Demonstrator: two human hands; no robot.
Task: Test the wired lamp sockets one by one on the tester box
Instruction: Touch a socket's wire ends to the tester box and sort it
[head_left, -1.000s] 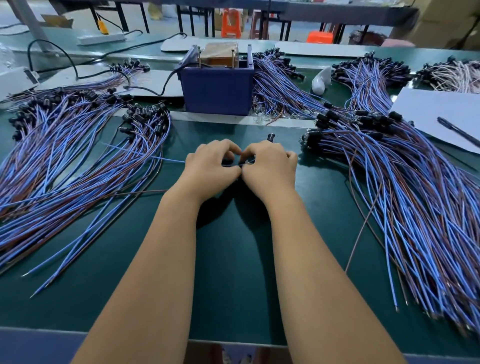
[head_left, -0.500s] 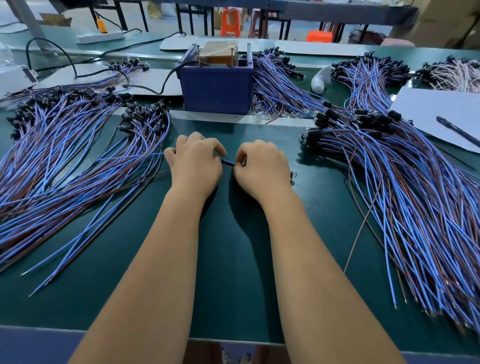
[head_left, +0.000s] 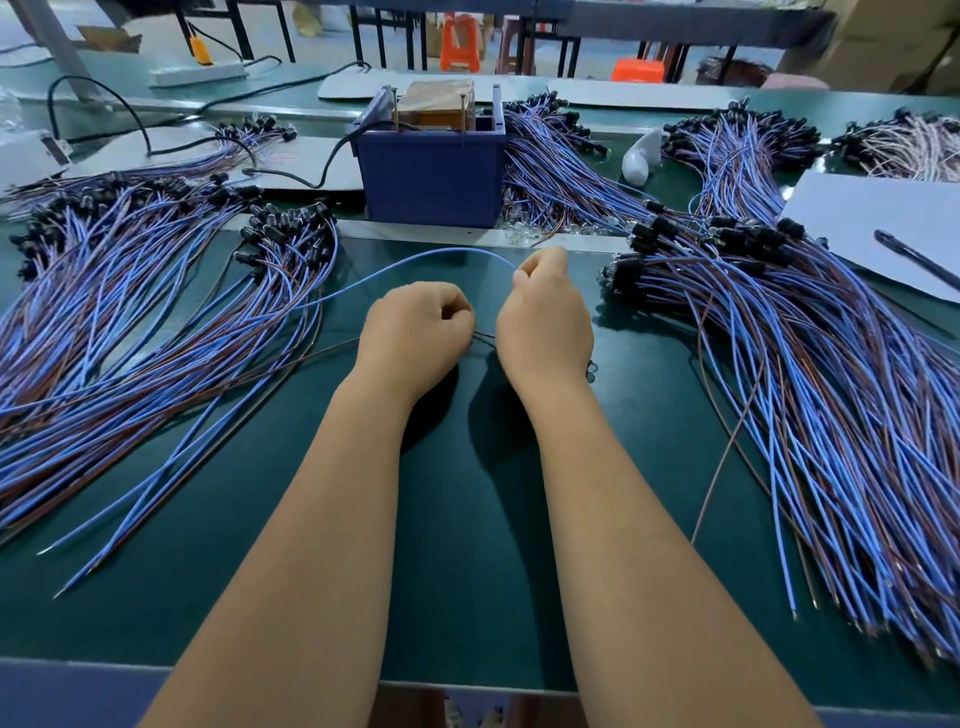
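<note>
My right hand (head_left: 545, 322) pinches a blue wire (head_left: 415, 262) that arcs up and away to the left. A small clear lamp (head_left: 591, 368) peeks out under its wrist side. My left hand (head_left: 415, 332) is curled beside it and grips a thin brown wire (head_left: 311, 358) that trails left. The blue tester box (head_left: 431, 176) with a wooden block and upright pins stands behind the hands. Heaps of blue-and-brown wired sockets lie on the left (head_left: 156, 312) and on the right (head_left: 805, 364).
More socket bundles (head_left: 561, 156) lie behind and right of the box. A black cable (head_left: 291, 176) runs from the box to the left. A white sheet (head_left: 883, 218) with a pen (head_left: 914, 257) lies at right. A loose brown wire (head_left: 727, 457) lies on the green mat.
My hands have drawn apart. The right hand has lifted and pulled the blue wire up into an arc, while the left hand holds the brown wire lower down.
</note>
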